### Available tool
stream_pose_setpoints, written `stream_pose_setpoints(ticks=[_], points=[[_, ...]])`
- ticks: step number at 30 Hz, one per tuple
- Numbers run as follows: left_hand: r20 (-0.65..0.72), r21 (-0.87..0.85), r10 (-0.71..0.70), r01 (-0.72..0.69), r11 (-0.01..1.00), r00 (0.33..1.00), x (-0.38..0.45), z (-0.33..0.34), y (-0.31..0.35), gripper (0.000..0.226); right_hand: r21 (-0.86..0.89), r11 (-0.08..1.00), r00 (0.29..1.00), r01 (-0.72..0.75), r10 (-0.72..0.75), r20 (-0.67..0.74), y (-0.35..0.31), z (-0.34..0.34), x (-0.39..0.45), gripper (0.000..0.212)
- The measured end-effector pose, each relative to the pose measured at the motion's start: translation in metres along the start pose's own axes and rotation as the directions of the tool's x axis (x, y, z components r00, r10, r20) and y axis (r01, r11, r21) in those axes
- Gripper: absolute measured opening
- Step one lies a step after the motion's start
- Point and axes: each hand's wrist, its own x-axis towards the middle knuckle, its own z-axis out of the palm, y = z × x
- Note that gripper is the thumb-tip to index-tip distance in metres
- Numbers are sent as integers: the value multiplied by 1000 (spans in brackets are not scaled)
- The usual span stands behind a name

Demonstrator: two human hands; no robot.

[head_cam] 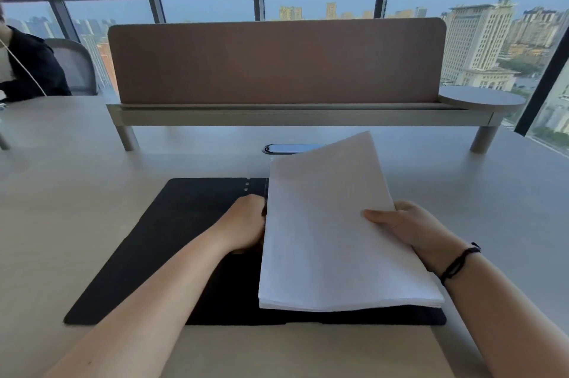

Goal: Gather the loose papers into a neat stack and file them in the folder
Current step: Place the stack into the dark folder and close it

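Fingers [377, 215] of both hands grip paper stack [332, 230] above open black folder [160, 242].

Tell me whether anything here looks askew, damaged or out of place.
Only the paper stack stands out: it is turned clockwise against the open black folder beneath it, its far corner past the folder's far edge. The right hand grips its right edge; the left hand is at its left. No damage shows.

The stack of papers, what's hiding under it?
Under the stack of papers lies the open black folder, showing along the stack's left and near edges. The folder's right half is mostly covered, so anything there cannot be seen.
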Motion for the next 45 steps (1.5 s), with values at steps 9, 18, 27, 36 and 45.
stream_pose_setpoints(ticks=[9, 18, 27, 36, 45], points=[[49, -143, -37, 43, 989, 998, -7, 2, -5, 32, -162, 987, 998, -7, -4, -69, 1, -9, 2, 24], [47, -94, -43, 48, 994, 998, -4, 5, 1, 40, -181, 983, 998, 31, -41, -53, 4, -6, 8, 22], [-5, 82, 40, -39, 996, 999, 2, 13, 8, 36, -418, 906, 974, 63, -147, -172, 5, -1, 22, 31], [-60, 161, 82, -71, 984, 995, -5, 14, 12, 28, -913, 407, 935, -5, -321, -149, 11, 3, 12, 48], [-225, 162, 10, 27, 986, 974, 3, 31, -4, 42, -956, 260, 911, -137, -345, -224, 13, 8, 3, 65]])
